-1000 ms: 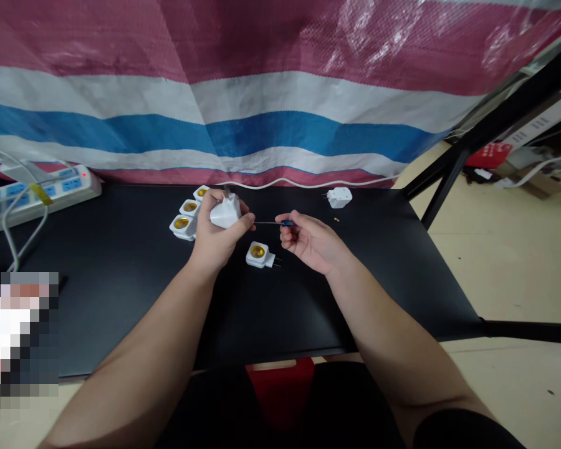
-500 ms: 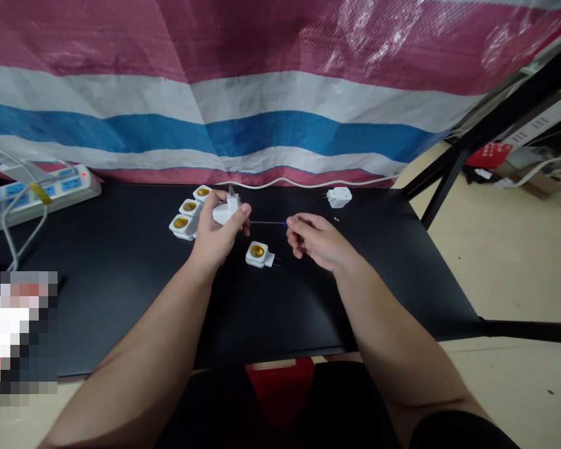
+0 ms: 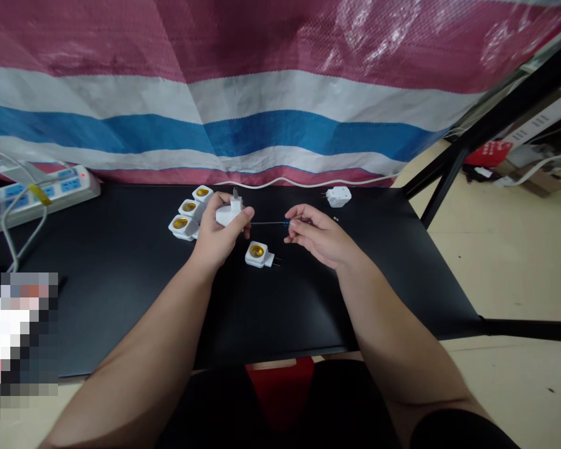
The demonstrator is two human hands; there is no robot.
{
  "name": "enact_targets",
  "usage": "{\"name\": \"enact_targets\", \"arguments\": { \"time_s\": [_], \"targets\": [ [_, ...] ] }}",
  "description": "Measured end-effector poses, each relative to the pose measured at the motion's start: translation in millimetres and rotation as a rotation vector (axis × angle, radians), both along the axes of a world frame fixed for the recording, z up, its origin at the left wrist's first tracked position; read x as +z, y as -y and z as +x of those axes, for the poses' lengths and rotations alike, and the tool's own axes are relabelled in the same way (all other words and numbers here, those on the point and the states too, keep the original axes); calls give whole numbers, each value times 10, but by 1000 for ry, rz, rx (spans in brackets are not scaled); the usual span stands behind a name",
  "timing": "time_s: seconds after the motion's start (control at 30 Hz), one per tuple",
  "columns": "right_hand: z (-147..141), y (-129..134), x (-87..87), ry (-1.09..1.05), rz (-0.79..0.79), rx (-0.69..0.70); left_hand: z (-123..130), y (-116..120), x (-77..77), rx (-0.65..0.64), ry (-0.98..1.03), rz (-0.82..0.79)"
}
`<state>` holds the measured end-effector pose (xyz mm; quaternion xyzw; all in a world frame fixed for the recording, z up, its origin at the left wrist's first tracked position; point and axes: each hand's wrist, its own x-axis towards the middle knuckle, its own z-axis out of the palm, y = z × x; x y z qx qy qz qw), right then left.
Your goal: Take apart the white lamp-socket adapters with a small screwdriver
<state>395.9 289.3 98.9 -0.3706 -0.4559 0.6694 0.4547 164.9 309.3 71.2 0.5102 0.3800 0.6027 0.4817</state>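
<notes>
Striped woven tarpaulin point(image 3: 215, 93) hangs behind a black desk point(image 3: 121, 299). At the far left lies a power strip point(image 3: 37, 190), then three white lamp-socket adapters point(image 3: 186, 212) clustered together. The left hand point(image 3: 217, 234) curls its fingers point(image 3: 247, 213) around a white plug adapter point(image 3: 229, 214), prongs up, above the desk. Below, a fourth socket adapter point(image 3: 258, 254) lies flat. The right hand point(image 3: 320, 237) pinches a blue-handled screwdriver point(image 3: 286, 222) between closed fingers point(image 3: 292, 232), its thin shaft reaching the held adapter. Farther right sit another white adapter point(image 3: 339, 197) and a tiny brass screw point(image 3: 335, 219).
</notes>
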Motion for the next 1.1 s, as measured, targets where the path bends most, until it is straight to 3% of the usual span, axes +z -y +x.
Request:
{"name": "enact_targets", "arguments": {
  "time_s": [0.1, 0.23, 0.43, 0.6, 0.77, 0.93, 1.1],
  "targets": [
    [-2, 1, -26, 36, -49, 8, 5, -2, 14, -3, 8, 2],
    [-31, -17, -89, 253, -56, -61, 14, 3, 17, -25, -7, 7],
    [-4, -15, -66, 149, 71, 5, 18, 1, 4, -13, 22, -21],
    [2, 6, -47, 387, 48, -44, 11, 0, 4, -20, 13, -16],
    [5, 24, -27, 206, 162, 43, 21, 9, 38, 2, 13, -35],
    [2, 26, -30, 370, 48, -23, 30, 23, 56, -13, -18, -47],
    [4, 11, -19, 249, 214, -9, 27, 21, 68, -9, 11, -73]
  ]
}}
